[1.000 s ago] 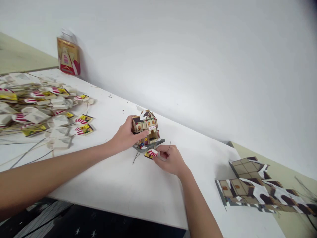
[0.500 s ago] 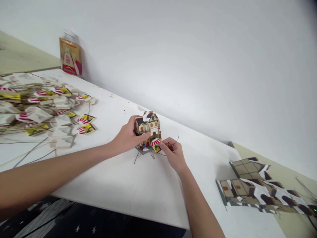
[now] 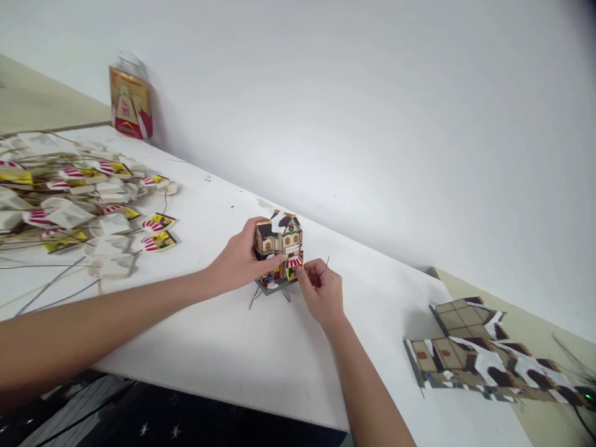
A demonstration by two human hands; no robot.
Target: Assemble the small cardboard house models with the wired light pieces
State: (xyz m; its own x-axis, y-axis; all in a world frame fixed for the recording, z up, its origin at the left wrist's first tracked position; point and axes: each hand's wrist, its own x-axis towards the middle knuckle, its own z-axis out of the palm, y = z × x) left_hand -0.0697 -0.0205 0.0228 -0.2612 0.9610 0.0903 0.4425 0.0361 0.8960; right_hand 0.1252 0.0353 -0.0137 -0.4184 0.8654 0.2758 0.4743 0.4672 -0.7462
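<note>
A miniature snow-roofed shop house (image 3: 292, 239) stands at the middle of the white table, with thin wires sticking out under its base. My left hand (image 3: 242, 257) grips it from the left, thumb across the front below the small sign. At the front opening sits a shop-window piece (image 3: 293, 263) with a red-and-white striped awning and a yellow picture. My right hand (image 3: 321, 288) pinches this piece by its right edge, fingers curled. A thin dark wire rises from behind those fingers. The piece lies against the house front; whether it is fixed there I cannot tell.
A heap of similar awning pieces (image 3: 109, 220) with wires covers the left of the white table (image 3: 223, 347). A gold and red bottle (image 3: 131, 102) stands at the back left by the wall. More miniature houses (image 3: 484, 363) lie in a row at the right.
My right hand has brought the awning piece up and in, from just in front of the house to its front opening. My left hand keeps its hold on the house.
</note>
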